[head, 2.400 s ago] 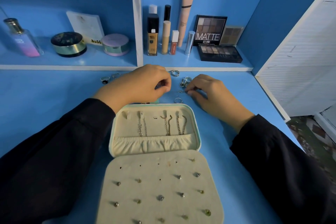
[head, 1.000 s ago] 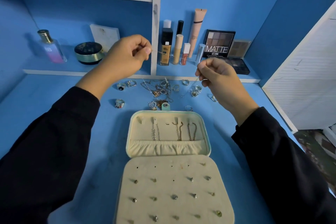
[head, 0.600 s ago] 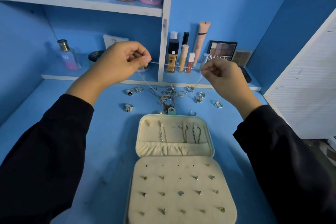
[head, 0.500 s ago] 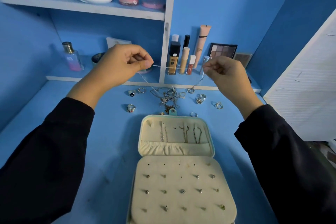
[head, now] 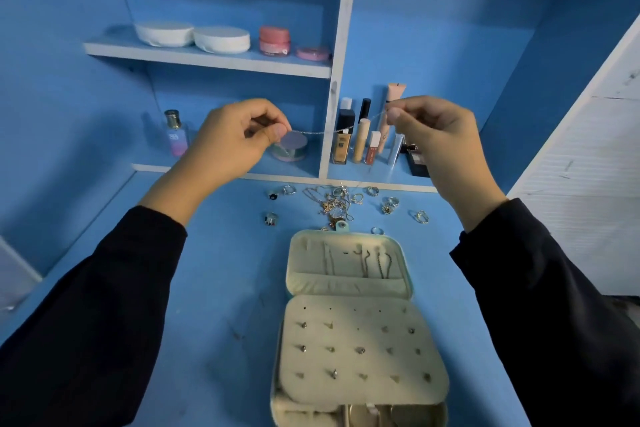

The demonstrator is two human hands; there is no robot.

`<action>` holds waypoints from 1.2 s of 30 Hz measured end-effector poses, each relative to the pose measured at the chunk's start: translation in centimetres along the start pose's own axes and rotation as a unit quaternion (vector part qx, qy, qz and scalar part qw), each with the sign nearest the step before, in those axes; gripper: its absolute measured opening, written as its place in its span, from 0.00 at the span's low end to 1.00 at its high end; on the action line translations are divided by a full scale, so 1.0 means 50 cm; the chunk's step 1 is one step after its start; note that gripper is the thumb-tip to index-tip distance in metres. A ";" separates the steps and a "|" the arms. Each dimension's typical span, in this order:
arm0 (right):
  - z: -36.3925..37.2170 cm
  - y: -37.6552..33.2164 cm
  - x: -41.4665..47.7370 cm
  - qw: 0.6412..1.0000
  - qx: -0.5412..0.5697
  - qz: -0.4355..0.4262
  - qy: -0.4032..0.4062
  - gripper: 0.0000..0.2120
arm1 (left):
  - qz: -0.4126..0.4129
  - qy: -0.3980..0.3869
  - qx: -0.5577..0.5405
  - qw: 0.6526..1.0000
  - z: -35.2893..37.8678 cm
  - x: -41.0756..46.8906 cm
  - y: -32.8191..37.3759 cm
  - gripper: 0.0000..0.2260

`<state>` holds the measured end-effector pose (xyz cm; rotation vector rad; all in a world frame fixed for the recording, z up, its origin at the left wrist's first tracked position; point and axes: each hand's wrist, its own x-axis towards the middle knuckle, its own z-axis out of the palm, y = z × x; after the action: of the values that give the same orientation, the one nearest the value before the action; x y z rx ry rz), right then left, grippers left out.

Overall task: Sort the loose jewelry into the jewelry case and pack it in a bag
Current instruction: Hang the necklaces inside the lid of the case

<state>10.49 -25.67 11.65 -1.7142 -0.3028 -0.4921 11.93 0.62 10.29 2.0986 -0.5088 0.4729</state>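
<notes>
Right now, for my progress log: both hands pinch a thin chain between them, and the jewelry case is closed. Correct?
No: the head view shows the jewelry case open. The left hand and right hand do pinch the thin chain between them.

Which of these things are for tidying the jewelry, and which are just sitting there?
For the job: the thin chain pinched between left hand and right hand; the open jewelry case; the loose jewelry pile behind it.

Just lying about: perfume bottle, foundation bottle, round compact, white tins, pink jar, all on the shelves.
</notes>
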 end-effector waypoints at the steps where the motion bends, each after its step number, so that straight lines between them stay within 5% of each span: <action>1: 0.003 -0.007 -0.002 1.000 0.012 -0.003 -0.003 0.03 | 0.003 0.004 -0.012 1.000 -0.003 -0.004 0.005 0.12; 20: 0.032 -0.074 -0.124 0.992 0.089 -0.021 -0.090 0.04 | 0.045 -0.049 -0.117 0.991 -0.041 -0.143 0.104 0.03; 36: 0.092 0.075 -0.133 0.966 -0.120 0.154 -0.168 0.02 | -0.047 -0.076 0.043 0.995 0.065 -0.161 -0.033 0.05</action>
<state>7.10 -21.48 4.53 -2.0390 -0.2176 -0.0048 6.45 0.13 3.36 2.2411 -0.4810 0.2860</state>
